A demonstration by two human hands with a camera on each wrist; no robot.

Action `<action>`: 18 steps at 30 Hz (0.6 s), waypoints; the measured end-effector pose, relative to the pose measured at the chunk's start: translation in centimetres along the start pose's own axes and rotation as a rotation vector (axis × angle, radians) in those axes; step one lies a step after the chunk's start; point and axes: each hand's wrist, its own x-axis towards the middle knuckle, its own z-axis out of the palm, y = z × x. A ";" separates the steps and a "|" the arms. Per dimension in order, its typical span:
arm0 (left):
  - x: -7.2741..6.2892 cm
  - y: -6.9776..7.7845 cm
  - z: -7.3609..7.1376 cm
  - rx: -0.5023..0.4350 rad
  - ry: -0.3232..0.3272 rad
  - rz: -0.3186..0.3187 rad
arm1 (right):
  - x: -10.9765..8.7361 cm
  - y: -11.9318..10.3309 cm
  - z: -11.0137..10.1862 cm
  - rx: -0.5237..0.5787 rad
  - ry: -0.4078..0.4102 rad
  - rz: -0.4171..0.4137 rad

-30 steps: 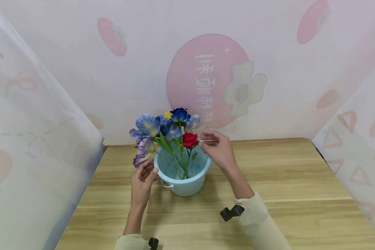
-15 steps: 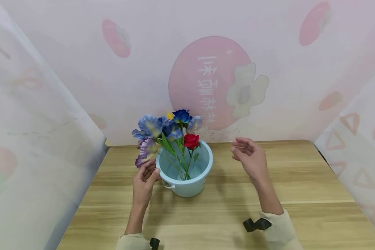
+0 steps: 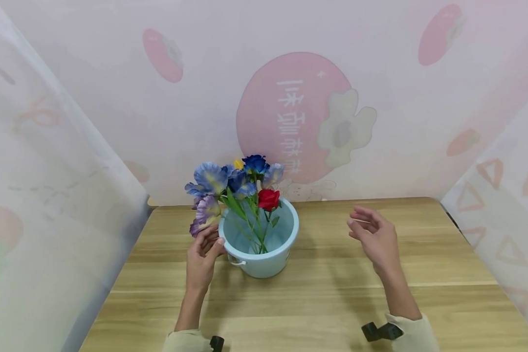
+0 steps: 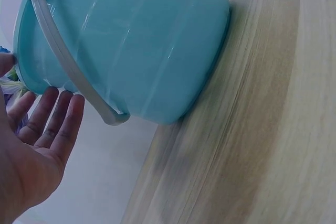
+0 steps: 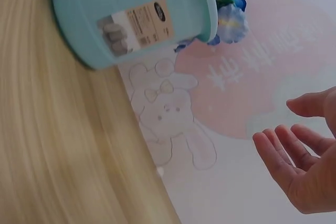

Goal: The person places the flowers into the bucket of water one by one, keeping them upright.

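Observation:
A light blue bucket (image 3: 266,266) stands on the table with artificial flowers leaning inside it. Among them are a red rose (image 3: 269,200), a dark blue rose (image 3: 255,164), pale blue ruffled blooms (image 3: 210,178), and a purple one (image 3: 207,210) hanging over the left rim. My left hand (image 3: 202,261) holds the bucket's left rim, thumb at the rim and fingertips against the outer side, as the left wrist view also shows. The bucket's handle (image 4: 68,64) hangs down near those fingers. To the right of the bucket, my right hand (image 3: 377,239) hovers over the table, fingers loosely bent around nothing.
The wooden table (image 3: 317,303) meets a pale printed backdrop (image 3: 400,161) at its far edge. Similar cloth walls rise at the left and right sides. A product label (image 5: 139,27) shows on the bucket's right side. A bit of yellow flower (image 3: 238,164) peeks out behind.
My right hand has let go beside the red rose and moved right, away from the bucket and slightly toward me. The left hand stays at the rim; the flowers keep their places.

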 end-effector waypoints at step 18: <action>-1.7 2.0 -2.7 0.768 -0.046 0.233 | -3.0 3.5 -9.3 -0.729 -0.085 -0.136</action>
